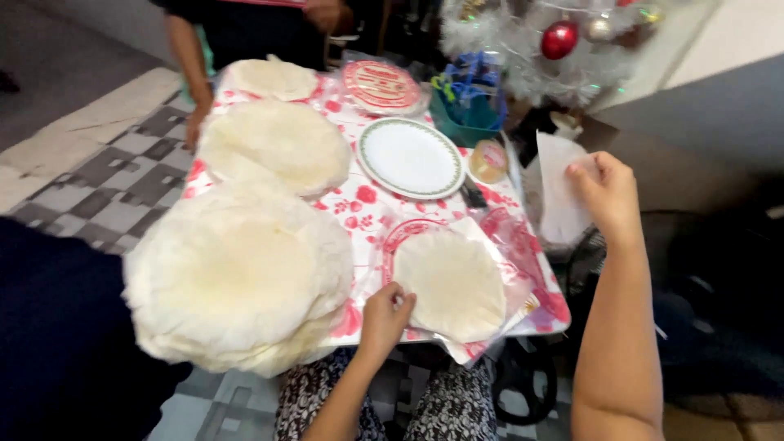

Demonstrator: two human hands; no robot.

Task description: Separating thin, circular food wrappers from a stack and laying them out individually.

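Pinning item one: my left hand (385, 314), fingers curled together and pressing on the near-left edge of the round pale flatbread (453, 282), which lies in its opened clear wrapper (510, 237) at the near right of the table. That grip seems meant to keep the stack from sliding.

Item two: my right hand (606, 192), raised off the table's right edge, thumb and fingers pinched on a thin white sheet (559, 184), held clear of the food, probably a separator.

Item three: large heaps of the same flatbread, one near left (237, 278), one behind it (278, 143), one at the far end (273, 77); likely stacked by batch.

Item four: empty white plate with green rim (411, 158), centre. A sealed round pack (380, 86) beyond it. Teal basket (465, 110) and small lidded tub (488, 159), far right.

Surface: small table under a red-flowered plastic cloth (367, 208). Room: grey checked floor tiles (114, 184) at left, a white tree with a red bauble (559, 38) far right, another person's arm (189, 69) at the far end.
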